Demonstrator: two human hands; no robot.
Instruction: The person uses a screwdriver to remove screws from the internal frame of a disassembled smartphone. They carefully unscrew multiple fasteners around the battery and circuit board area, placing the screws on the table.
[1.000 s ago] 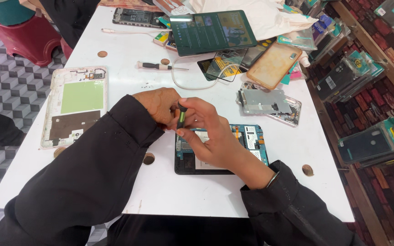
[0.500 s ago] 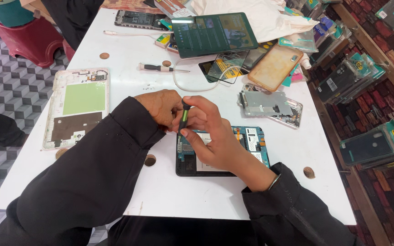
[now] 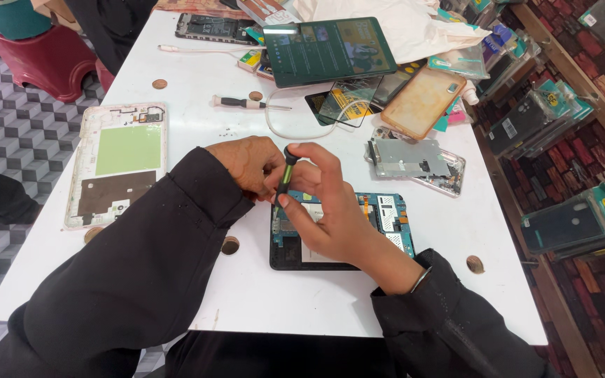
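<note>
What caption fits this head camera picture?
Two hands steady a small screwdriver over an opened tablet on a white table.

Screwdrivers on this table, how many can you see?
2: a green-and-black screwdriver upright in the right hand over the opened tablet, and a black-handled screwdriver lying farther up the table. Clutter may hide more.

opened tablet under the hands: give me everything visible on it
The opened tablet lies flat on the white table, back cover off, long side across the view. A dark frame rims it; inside show a blue-green circuit board, white and grey metal shields, small orange flex strips and a pale panel. The right hand rests over its left half and holds a green-and-black screwdriver upright, tip down at its upper left corner. The left hand sits at that corner. Much of the left side is hidden.
</note>
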